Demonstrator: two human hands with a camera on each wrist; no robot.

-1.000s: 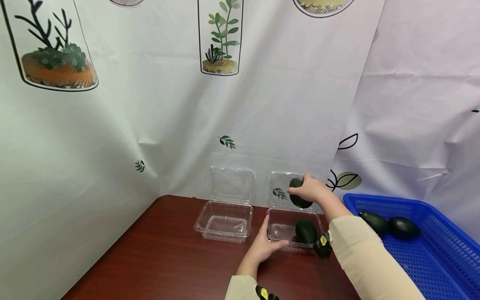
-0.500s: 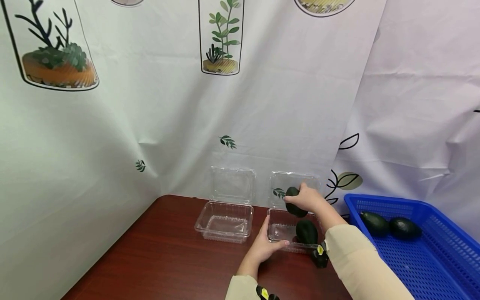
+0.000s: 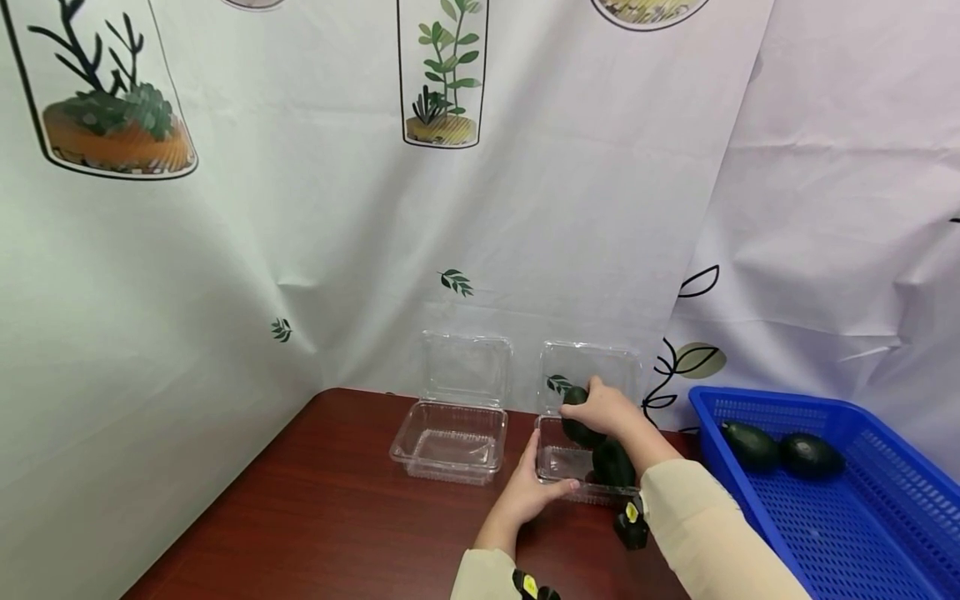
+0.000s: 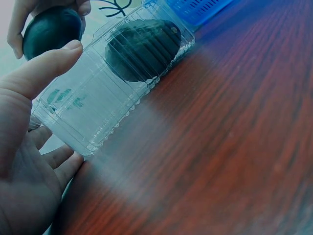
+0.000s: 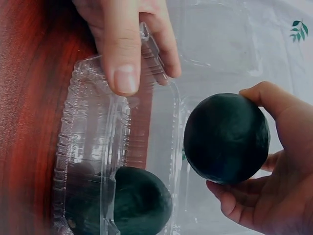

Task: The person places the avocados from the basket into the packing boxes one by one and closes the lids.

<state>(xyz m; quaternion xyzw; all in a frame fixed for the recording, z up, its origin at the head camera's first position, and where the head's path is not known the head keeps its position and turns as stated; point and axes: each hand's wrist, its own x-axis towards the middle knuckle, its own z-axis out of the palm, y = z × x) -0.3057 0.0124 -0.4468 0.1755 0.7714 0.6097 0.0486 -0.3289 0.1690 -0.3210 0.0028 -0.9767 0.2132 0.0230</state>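
My right hand [image 3: 606, 410] grips a dark green avocado [image 3: 579, 423] between thumb and fingers, at the mouth of the right clear plastic container [image 3: 551, 477]. In the right wrist view the held avocado [image 5: 227, 138] is beside the container's open top. A second avocado [image 3: 613, 463] lies in that container's right end, showing through the wall in the left wrist view. My left hand [image 3: 521, 492] holds the same container's left end, its thumb along the front rim and its fingers at the left side. The container's hinged lid [image 3: 588, 367] stands up behind it.
Another clear container [image 3: 450, 446] with its lid raised stands to the left on the reddish-brown table [image 3: 337, 517]. At right is a blue plastic basket [image 3: 862, 533] with two avocados [image 3: 780, 454] near its back left. A printed white cloth [image 3: 360, 250] hangs behind the table.
My right hand has lowered the avocado, moving down and slightly left from in front of the lid to the container's opening. My left hand has stayed in place.
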